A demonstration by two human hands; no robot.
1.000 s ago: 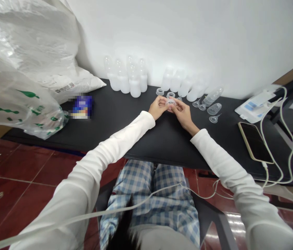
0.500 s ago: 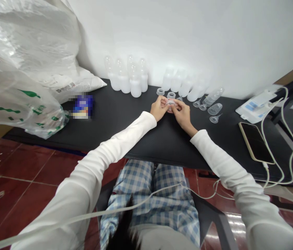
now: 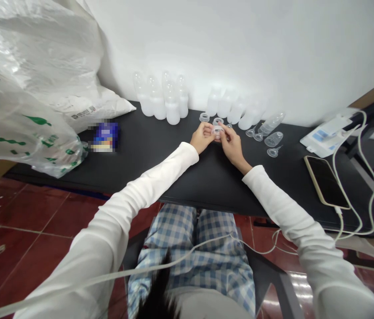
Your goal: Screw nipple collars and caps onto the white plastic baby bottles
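Note:
My left hand (image 3: 203,137) and my right hand (image 3: 232,144) pinch a translucent baby bottle collar ring (image 3: 217,131) from both sides, above the black table. Just behind it lie two more collar rings, one (image 3: 204,117) to the left and one (image 3: 218,120) directly beyond my fingers. Right of my right hand are clear silicone nipples (image 3: 272,152) and clear dome caps (image 3: 274,139). Several white bottles without tops (image 3: 226,103) stand against the wall. Whether a nipple sits inside the held ring is too small to tell.
Several capped bottles (image 3: 172,106) stand at the back left. Plastic bags (image 3: 40,133) and a blurred blue packet (image 3: 106,136) occupy the left side. On the right are a phone (image 3: 326,181), its white cable and a white box (image 3: 328,135). The black table's (image 3: 203,190) front edge is above my lap.
The fingers of my right hand have shifted slightly on the collar ring, and more of its opening shows. Both hands stay in nearly the same place.

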